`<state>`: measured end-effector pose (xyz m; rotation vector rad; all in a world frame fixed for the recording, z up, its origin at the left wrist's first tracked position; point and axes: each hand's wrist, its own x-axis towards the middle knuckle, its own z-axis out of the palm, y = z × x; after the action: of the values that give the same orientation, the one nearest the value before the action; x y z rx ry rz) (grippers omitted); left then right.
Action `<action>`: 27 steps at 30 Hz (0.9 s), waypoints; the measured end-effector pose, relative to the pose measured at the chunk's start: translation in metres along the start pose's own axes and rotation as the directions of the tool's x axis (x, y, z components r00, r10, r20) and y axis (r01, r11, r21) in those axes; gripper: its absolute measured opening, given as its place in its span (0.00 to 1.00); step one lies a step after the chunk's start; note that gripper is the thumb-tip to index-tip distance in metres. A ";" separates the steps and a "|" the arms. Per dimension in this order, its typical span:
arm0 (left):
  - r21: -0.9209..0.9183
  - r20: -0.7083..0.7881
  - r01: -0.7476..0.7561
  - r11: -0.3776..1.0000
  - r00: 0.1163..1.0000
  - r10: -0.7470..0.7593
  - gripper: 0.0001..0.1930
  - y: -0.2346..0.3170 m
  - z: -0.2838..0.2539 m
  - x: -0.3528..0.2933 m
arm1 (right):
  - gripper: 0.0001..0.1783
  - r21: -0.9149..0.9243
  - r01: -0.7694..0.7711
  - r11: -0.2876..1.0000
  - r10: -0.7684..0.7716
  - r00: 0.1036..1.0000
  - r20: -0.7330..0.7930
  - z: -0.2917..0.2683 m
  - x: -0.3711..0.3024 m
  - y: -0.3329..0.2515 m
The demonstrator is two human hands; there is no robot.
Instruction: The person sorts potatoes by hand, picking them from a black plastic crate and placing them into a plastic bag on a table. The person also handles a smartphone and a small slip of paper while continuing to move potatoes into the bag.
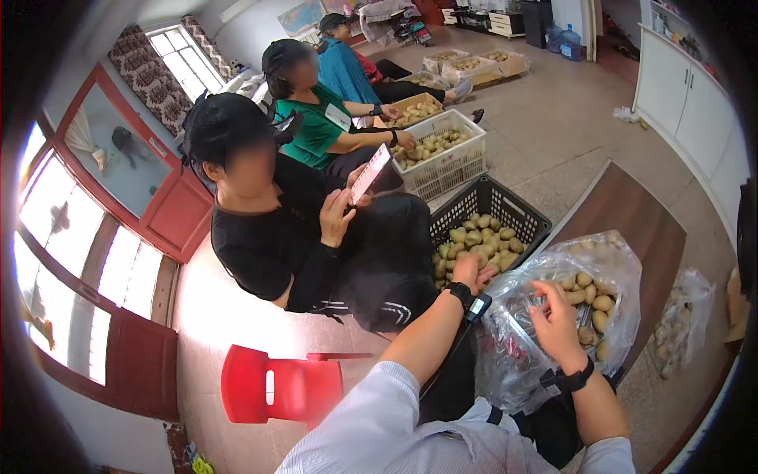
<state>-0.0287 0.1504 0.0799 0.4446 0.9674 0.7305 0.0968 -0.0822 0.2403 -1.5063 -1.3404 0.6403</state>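
My left hand is over the black crate, low above the oval, yellow-brown produce in it, which looks like small potatoes or kiwifruit. Its fingers are stretched out, and I see nothing held in them. Whether they touch the produce I cannot tell. Above a clear plastic bag is my right hand, fingers apart and loosely bent, with nothing visible between them. Inside the bag lie more of the same pieces, beside a crumpled part of the plastic. Both wrists wear black bands.
Beneath the bag is a brown board. A person holding a phone sits at my left, with others beyond, near a white crate. A red chair stands at lower left, another filled bag at right, near white cabinets.
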 end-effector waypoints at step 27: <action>0.205 0.034 -0.052 0.977 0.998 0.046 0.29 0.002 0.021 -0.012 | 0.28 -0.744 -0.365 0.560 0.231 0.931 -0.283 -0.013 -0.041 0.182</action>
<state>-0.0158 0.1432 0.0986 0.6609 1.0121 0.6682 0.1756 -0.1088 0.0723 -2.5006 -1.3104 0.0749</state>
